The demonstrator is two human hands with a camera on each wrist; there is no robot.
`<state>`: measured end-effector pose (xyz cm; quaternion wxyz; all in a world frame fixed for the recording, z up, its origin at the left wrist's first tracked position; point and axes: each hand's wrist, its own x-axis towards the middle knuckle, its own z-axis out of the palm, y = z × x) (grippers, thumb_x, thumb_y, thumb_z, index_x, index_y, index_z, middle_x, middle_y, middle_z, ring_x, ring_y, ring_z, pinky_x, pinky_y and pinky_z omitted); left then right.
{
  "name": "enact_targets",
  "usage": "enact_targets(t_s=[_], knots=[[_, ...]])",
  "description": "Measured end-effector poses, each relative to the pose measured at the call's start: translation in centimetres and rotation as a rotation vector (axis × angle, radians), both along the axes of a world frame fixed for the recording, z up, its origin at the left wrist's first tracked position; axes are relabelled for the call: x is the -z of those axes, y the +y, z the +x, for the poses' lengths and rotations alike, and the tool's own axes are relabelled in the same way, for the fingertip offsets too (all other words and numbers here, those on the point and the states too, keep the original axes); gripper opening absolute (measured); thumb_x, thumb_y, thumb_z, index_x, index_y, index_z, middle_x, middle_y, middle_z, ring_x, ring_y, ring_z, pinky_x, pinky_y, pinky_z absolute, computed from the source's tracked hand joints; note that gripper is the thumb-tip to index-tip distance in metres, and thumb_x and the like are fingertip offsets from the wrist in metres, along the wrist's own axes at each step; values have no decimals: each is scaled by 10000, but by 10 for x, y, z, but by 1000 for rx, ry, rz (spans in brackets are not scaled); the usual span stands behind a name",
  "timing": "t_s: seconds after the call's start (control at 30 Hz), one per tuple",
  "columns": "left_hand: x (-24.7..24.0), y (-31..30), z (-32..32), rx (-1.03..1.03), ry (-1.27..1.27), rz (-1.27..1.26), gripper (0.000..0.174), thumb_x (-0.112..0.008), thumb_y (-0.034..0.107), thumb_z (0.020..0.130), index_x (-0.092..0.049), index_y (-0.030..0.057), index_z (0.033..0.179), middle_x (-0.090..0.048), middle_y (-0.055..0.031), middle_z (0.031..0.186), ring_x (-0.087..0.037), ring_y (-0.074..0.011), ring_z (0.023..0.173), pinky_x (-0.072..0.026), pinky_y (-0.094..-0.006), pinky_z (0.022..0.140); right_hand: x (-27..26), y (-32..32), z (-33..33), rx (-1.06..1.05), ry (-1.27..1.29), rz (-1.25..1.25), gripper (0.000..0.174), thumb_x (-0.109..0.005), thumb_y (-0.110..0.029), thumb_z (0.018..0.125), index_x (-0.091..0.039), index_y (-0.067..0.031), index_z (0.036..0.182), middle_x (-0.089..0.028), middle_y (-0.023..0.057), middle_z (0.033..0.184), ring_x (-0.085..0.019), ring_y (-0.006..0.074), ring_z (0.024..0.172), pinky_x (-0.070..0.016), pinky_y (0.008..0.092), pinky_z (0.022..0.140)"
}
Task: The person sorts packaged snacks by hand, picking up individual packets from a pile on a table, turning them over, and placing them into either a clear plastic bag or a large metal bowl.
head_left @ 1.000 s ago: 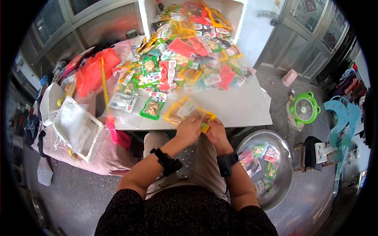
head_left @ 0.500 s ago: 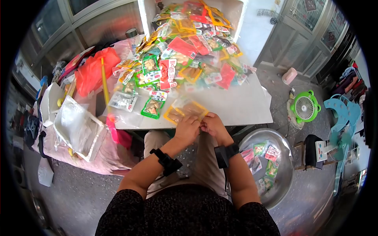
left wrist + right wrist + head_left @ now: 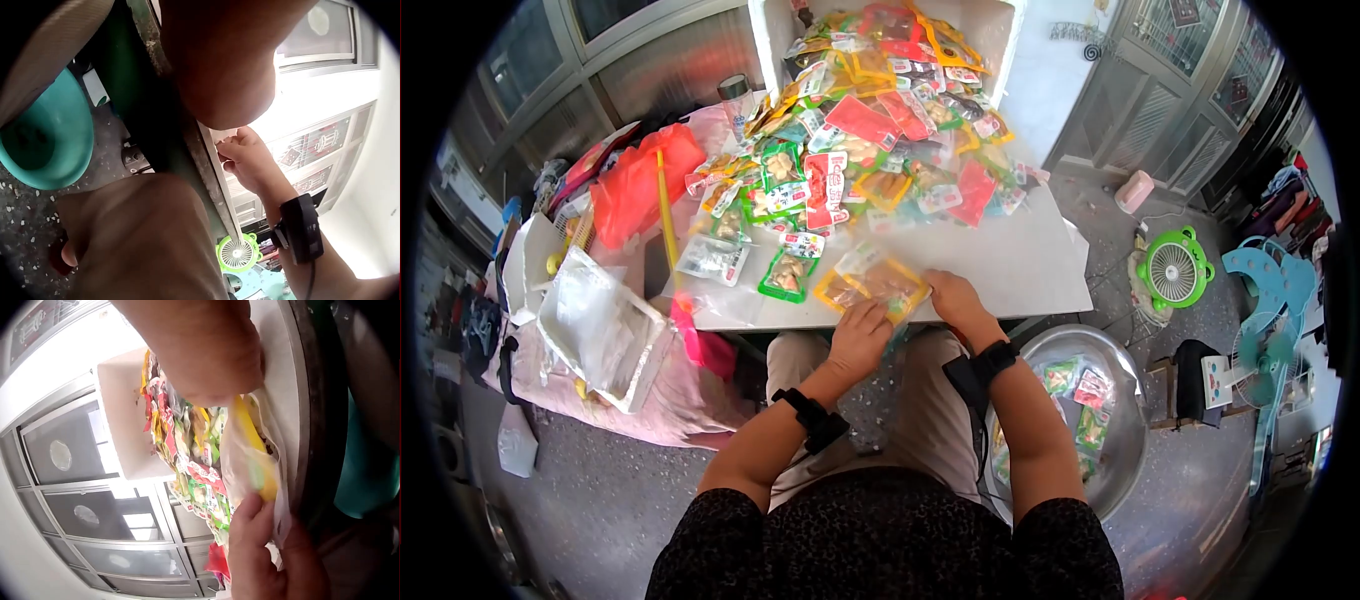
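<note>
A flat, clear packet with yellow edges and brownish contents [image 3: 870, 282] lies at the table's front edge. The left hand [image 3: 860, 340] pinches its near edge between thumb and fingers; the right wrist view shows that left hand [image 3: 253, 547] gripping loose clear film beside a yellow strip. At the packet's right corner, the right hand [image 3: 955, 300] holds on with curled fingers. Its fingertips are hidden behind the hand in the right wrist view. In the left wrist view, the right hand [image 3: 247, 156] appears over the table edge. A green-edged packet [image 3: 788, 270] lies just left.
A heap of colourful food packets [image 3: 890, 130] spills from a white foam box [image 3: 1012, 60] onto the table [image 3: 1020, 270]. On the floor at right stands a metal basin [image 3: 1125, 440] with several packets inside. A white tray [image 3: 605, 330] sits left, and a green fan [image 3: 1177, 272] far right.
The hands, earlier close together at the packet's right corner, have moved apart. The left hand shifted left and towards the body, the right hand right and slightly forward.
</note>
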<state>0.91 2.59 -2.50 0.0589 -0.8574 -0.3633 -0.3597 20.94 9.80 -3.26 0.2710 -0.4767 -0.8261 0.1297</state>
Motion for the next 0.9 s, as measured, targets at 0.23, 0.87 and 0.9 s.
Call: enact_targets(t_s=[0.23,0.87,0.9], knots=[[-59,15,-19,57,-237,-267,177,-497,14,708,-523,1,882,-527,-130,888,-514,-291,837,-412,-338,741,-39,-5,10,-26,408,-274,169,-489,-80,698,-546,-2,836,-555,164,784,-537,310,726,-431,335,646],[-130,58,-14,121,-548,-599,185,-454,146,837,-540,24,946,-549,-27,827,-485,-97,785,-387,-225,717,-156,-24,28,63,241,144,171,-474,-115,751,-533,-15,876,-550,147,860,-505,302,833,-401,360,720],[-130,53,-13,137,-538,-578,184,-456,147,833,-542,20,934,-555,-47,826,-499,-117,776,-395,-234,710,-155,-29,29,45,216,125,189,-479,-126,751,-533,-18,897,-548,148,877,-503,303,844,-400,359,733]])
